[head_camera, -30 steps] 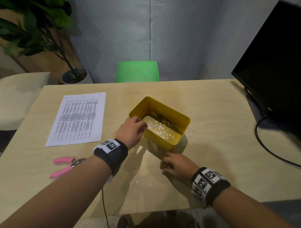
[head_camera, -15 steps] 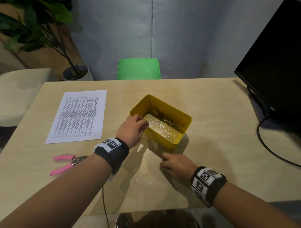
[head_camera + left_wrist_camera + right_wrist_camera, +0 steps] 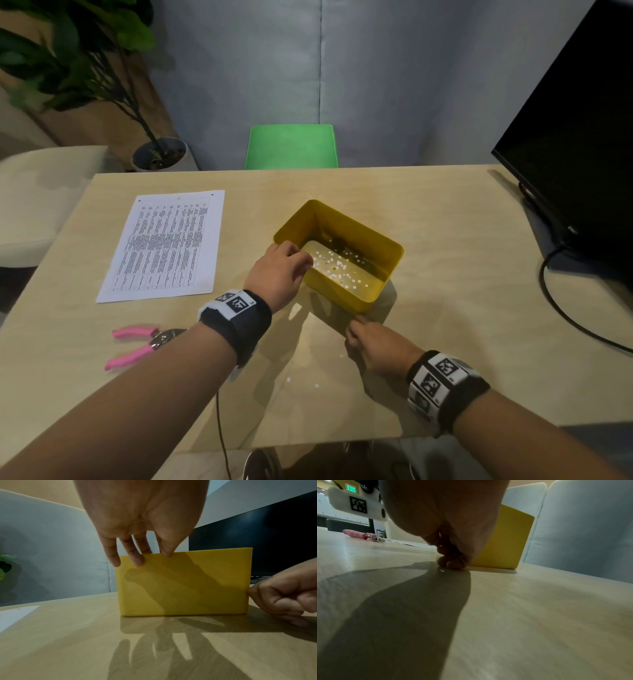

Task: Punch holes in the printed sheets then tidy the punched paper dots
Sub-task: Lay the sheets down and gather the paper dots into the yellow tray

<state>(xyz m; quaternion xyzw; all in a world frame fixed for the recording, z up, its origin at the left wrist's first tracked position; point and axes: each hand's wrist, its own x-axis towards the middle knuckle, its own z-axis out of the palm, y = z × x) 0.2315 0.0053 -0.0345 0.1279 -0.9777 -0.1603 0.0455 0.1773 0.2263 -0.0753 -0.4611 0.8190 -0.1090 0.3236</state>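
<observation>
A yellow bin (image 3: 346, 301) stands mid-table with several white paper dots (image 3: 337, 265) on its floor. My left hand (image 3: 298, 260) rests at the bin's near left corner, its fairly straight fingers (image 3: 139, 561) touching the outer wall at the rim. My right hand (image 3: 356, 329) is on the table at the bin's near corner with its fingers curled. Its fingertips (image 3: 452, 562) press together on the tabletop, and a white speck lies just in front of them. Whether they pinch a dot is hidden. A few loose dots (image 3: 288, 379) lie nearer me. The printed sheet (image 3: 164, 246) lies at left.
A pink-handled hole punch (image 3: 137, 346) lies at the near left, partly behind my left forearm. A black monitor (image 3: 565, 154) stands at the right with its cable (image 3: 565, 318) trailing over the table. A green chair (image 3: 291, 147) and a potted plant (image 3: 157, 157) are beyond the far edge.
My right hand has crept a little forward to the bin's near corner. The left hand has stayed at the bin's rim.
</observation>
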